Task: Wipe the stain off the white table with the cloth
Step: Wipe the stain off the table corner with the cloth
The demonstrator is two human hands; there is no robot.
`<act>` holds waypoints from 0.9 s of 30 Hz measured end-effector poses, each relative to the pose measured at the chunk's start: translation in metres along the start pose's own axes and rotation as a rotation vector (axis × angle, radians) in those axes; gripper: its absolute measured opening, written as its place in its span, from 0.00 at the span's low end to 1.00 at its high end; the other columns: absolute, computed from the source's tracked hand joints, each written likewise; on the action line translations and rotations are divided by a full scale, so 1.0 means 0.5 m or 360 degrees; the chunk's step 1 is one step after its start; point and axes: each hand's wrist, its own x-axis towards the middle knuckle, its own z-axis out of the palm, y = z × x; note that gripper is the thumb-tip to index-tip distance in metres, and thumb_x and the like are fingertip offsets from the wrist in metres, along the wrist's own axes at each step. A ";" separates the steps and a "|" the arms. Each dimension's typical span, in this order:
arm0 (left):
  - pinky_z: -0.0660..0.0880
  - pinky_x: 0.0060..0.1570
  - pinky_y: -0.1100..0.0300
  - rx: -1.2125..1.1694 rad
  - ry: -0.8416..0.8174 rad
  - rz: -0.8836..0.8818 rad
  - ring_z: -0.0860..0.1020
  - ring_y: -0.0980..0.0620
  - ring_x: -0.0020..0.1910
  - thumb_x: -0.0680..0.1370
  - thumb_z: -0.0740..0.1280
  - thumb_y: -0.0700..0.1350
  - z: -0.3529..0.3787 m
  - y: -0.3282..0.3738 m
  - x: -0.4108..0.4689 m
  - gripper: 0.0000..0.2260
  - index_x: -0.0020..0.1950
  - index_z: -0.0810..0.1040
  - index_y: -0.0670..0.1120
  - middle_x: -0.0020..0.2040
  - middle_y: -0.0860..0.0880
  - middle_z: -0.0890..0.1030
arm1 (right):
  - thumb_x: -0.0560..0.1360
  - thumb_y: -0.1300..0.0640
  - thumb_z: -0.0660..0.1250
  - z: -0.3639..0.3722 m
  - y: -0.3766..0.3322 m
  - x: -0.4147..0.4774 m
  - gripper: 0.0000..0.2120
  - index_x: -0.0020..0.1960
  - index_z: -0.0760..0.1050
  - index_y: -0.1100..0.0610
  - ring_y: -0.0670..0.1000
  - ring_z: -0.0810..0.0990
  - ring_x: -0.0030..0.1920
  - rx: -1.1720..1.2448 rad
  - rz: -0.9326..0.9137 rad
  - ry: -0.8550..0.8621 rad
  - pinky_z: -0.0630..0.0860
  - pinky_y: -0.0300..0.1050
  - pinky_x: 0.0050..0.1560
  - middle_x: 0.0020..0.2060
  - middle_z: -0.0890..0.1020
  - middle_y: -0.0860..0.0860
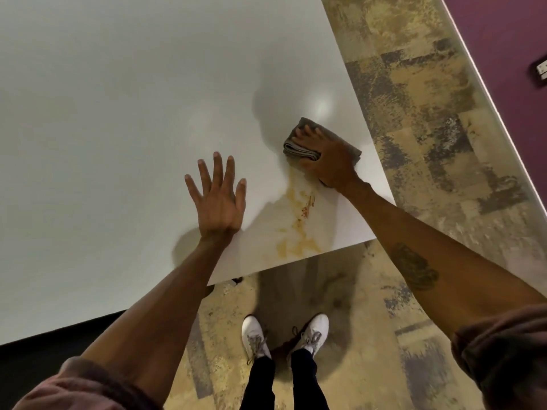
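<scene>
A folded grey cloth (299, 147) lies on the white table (118, 113) near its right corner. My right hand (327, 156) presses down on the cloth and grips it, covering most of it. A smeared yellow-orange stain (297, 223) with a small red streak spreads from just below the cloth toward the table's near edge. My left hand (217, 198) rests flat on the table to the left of the stain, fingers spread, holding nothing.
The table's near edge runs diagonally just behind the stain, and its right edge passes close to the cloth. Below is patterned tan and grey carpet (429, 128) with my white shoes (254, 335). A dark purple wall (509, 39) stands at the far right.
</scene>
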 end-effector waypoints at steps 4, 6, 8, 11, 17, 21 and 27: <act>0.42 0.78 0.33 -0.0136 -0.0018 0.0005 0.45 0.41 0.83 0.86 0.41 0.59 0.001 -0.005 0.001 0.27 0.84 0.48 0.52 0.85 0.50 0.48 | 0.73 0.58 0.73 0.018 -0.020 -0.086 0.23 0.66 0.74 0.65 0.60 0.70 0.71 0.0081 -0.0010 -0.0003 0.61 0.59 0.76 0.66 0.76 0.61; 0.41 0.78 0.34 -0.0122 -0.0014 0.0013 0.45 0.41 0.83 0.86 0.41 0.58 -0.001 -0.005 -0.002 0.27 0.84 0.48 0.52 0.85 0.49 0.49 | 0.73 0.60 0.72 0.027 -0.030 -0.129 0.23 0.66 0.74 0.65 0.60 0.69 0.72 0.0122 0.0011 -0.0014 0.59 0.59 0.76 0.67 0.76 0.61; 0.40 0.77 0.33 -0.0159 -0.0042 0.0050 0.46 0.40 0.83 0.86 0.41 0.57 -0.004 -0.011 -0.004 0.27 0.84 0.50 0.51 0.84 0.49 0.51 | 0.73 0.61 0.72 0.036 -0.037 -0.168 0.24 0.67 0.73 0.64 0.59 0.68 0.73 0.0123 0.0051 -0.0023 0.59 0.59 0.77 0.68 0.75 0.60; 0.42 0.78 0.33 -0.0199 -0.0102 0.0209 0.47 0.40 0.83 0.86 0.40 0.56 -0.014 -0.035 -0.015 0.27 0.84 0.51 0.50 0.84 0.48 0.53 | 0.72 0.60 0.74 0.056 -0.046 -0.217 0.24 0.67 0.74 0.62 0.58 0.68 0.73 0.0096 0.0106 0.0032 0.60 0.60 0.76 0.68 0.75 0.58; 0.42 0.79 0.35 -0.0149 -0.0079 0.0133 0.45 0.42 0.84 0.87 0.40 0.55 -0.026 -0.054 -0.060 0.26 0.84 0.48 0.51 0.84 0.50 0.50 | 0.72 0.55 0.75 0.114 -0.083 -0.266 0.22 0.64 0.78 0.58 0.50 0.71 0.71 0.0168 0.0369 0.0432 0.63 0.52 0.76 0.65 0.79 0.53; 0.42 0.79 0.34 -0.0130 -0.0081 0.0096 0.45 0.42 0.84 0.86 0.40 0.57 -0.027 -0.050 -0.057 0.26 0.84 0.47 0.53 0.84 0.50 0.50 | 0.73 0.56 0.72 0.170 -0.142 -0.274 0.23 0.67 0.75 0.55 0.50 0.68 0.72 0.0185 0.0697 0.0736 0.58 0.46 0.76 0.68 0.76 0.54; 0.44 0.79 0.34 -0.0061 -0.0080 0.0084 0.45 0.42 0.83 0.86 0.40 0.59 -0.024 -0.051 -0.052 0.27 0.84 0.48 0.52 0.84 0.49 0.49 | 0.72 0.61 0.67 0.238 -0.235 -0.192 0.29 0.73 0.67 0.61 0.58 0.62 0.76 0.0199 0.1242 0.1136 0.59 0.58 0.77 0.73 0.68 0.59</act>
